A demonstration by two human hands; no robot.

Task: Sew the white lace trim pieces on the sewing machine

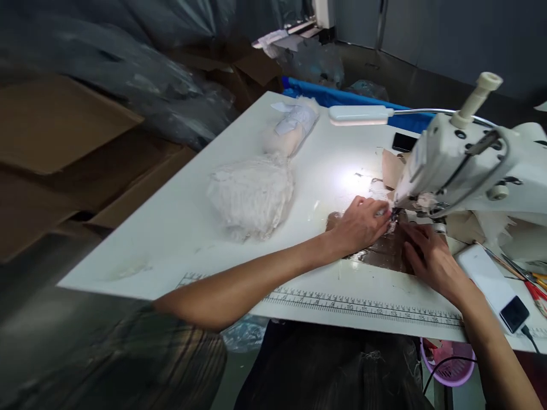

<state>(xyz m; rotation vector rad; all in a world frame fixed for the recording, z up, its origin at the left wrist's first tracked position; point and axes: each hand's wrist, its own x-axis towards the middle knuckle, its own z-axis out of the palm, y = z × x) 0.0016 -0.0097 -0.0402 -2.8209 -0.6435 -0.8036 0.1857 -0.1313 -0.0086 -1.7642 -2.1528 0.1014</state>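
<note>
A white sewing machine [444, 159] stands at the right of the table, its needle area lit by a lamp. Beneath the needle lies a shiny brown piece of fabric [380, 253]. My left hand [363, 225] is at the left of the presser foot, its fingers bent together over a pale edge of the fabric; the fingertips are partly hidden. On the other side of the foot, my right hand [429, 256] rests on the brown fabric with its fingers stretched out and the thumb apart.
Fluffy white pieces [252, 196] and a wrapped roll [297, 125] lie to the left. A lamp [359, 115] juts out over the table. At the right are a white power bank [491, 282] and scissors [519, 270]. A printed ruler [342, 304] follows the front edge; cardboard boxes [64, 125] stand beyond.
</note>
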